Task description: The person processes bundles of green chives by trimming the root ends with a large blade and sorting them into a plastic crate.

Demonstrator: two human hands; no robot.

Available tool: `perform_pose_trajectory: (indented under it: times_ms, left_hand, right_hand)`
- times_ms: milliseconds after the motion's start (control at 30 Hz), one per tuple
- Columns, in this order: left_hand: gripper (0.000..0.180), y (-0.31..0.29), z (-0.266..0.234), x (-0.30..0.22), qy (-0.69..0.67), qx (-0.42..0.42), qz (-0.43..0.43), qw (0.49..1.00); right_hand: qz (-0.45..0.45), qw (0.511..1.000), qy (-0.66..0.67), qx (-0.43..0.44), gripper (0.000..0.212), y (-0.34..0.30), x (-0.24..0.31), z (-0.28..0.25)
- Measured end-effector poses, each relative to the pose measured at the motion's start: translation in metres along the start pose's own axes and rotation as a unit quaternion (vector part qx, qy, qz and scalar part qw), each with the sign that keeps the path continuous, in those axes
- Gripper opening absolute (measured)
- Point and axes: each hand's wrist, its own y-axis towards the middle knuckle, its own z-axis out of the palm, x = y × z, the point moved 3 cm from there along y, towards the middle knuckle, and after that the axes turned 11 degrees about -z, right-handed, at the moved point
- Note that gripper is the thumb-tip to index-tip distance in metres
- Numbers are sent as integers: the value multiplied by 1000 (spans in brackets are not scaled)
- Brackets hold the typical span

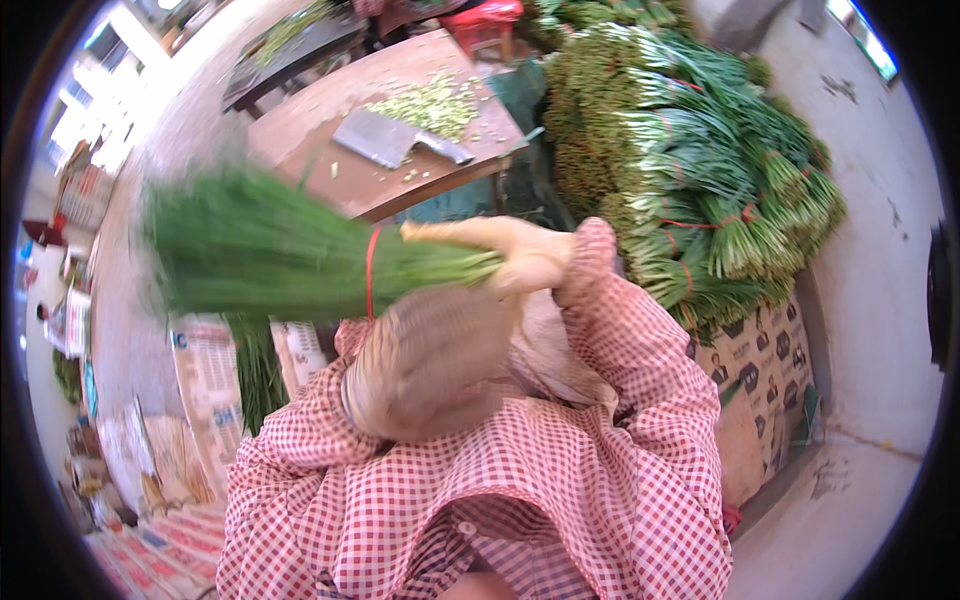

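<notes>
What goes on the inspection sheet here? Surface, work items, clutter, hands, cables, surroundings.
Surface: brown table, pale green chopped bits scattered on it.
Work items: long green bundle, blurred at its leaf end, red band around it.
Clutter: cleaver lying on the table.
Hands: right hand grips the stalk ends; gloved left hand blurred, grip unclear.
Cables: nothing seen.
Surroundings: pile of banded greens and pale wall at right.

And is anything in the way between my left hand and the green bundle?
Nothing visible: your left hand, blurred, overlaps the underside of the green bundle in this view, though whether they touch is unclear.
</notes>
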Motion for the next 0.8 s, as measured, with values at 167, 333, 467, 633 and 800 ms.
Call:
perform_pose_trajectory:
  times_ms: [167, 333, 467, 633, 800]
  left_hand:
    - [116, -107, 0, 87, 190, 58, -313, 929]
    - [120, -167, -12, 117, 239, 60, -414, 876]
    - [117, -161, -32, 146, 179, 105, -460, 863]
    - [128, -168, -56, 198, -170, 105, -555, 808]
    - [123, -121, -124, 230, -120, 113, -582, 796]
  right_hand:
    - [201, 961, -86, 171, 70, 63, -84, 38]
    - [212, 948, -171, 164, 76, 99, -76, -38]
    - [301, 803, -504, -99, 69, 81, -104, -129]
    - [314, 795, -506, -114, 63, 76, -163, -153]
    - [361, 841, -379, -134, 40, 91, -152, -163]
